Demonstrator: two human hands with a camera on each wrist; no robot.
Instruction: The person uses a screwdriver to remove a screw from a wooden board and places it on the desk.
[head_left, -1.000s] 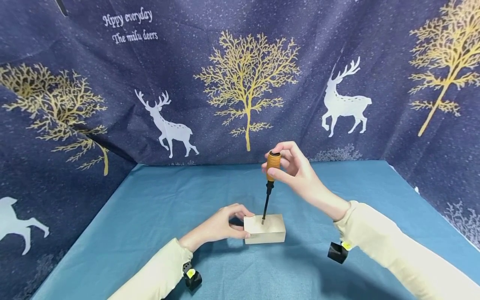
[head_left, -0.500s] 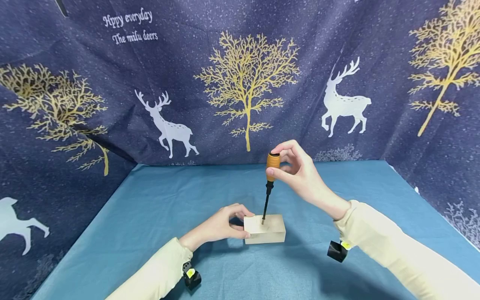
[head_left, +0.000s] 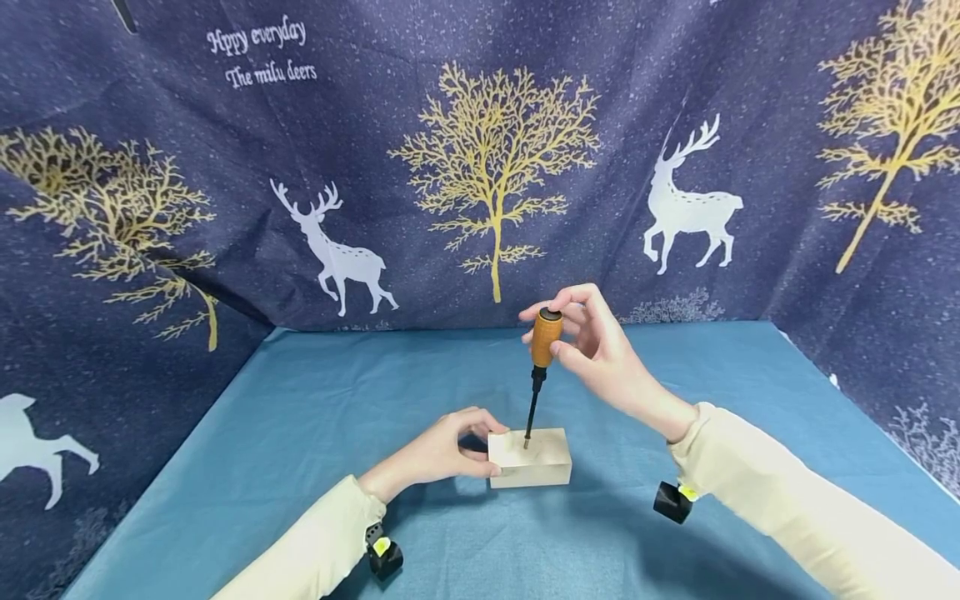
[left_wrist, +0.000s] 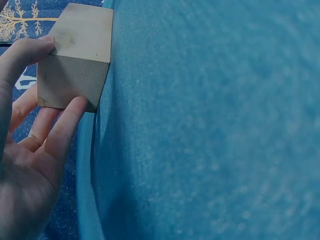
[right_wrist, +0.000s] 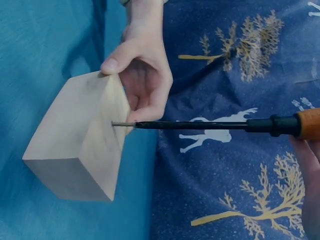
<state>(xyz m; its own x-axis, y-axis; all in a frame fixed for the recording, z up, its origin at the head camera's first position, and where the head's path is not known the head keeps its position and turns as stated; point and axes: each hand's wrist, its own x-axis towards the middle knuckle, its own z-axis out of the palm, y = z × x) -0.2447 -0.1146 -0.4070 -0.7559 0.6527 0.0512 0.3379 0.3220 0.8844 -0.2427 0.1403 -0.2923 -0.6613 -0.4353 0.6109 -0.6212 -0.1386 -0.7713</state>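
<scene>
A pale wooden block (head_left: 530, 475) lies on the blue cloth. My left hand (head_left: 438, 446) grips its left end, thumb at the near side and fingers at the far side. A screw (right_wrist: 122, 124) stands partly sunk in the block's top face. The tip of a screwdriver (head_left: 533, 400) meets the screw head, its black shaft leaning slightly to the right. Up at the orange handle (head_left: 547, 337), my right hand (head_left: 596, 342) holds it with thumb and fingertips near the black end cap. In the left wrist view only the block's held end (left_wrist: 75, 80) shows, without the screwdriver.
Blue cloth (head_left: 337, 400) covers the table. Behind it hangs a dark blue backdrop (head_left: 600, 167) printed with trees and white deer. A small black box (head_left: 673, 502) hangs at the right wrist, another black box (head_left: 386, 561) at the left.
The right thumb has slid to the right across the screwdriver handle, and the other fingers have shifted around its far side. Left hand and block have stayed in place.
</scene>
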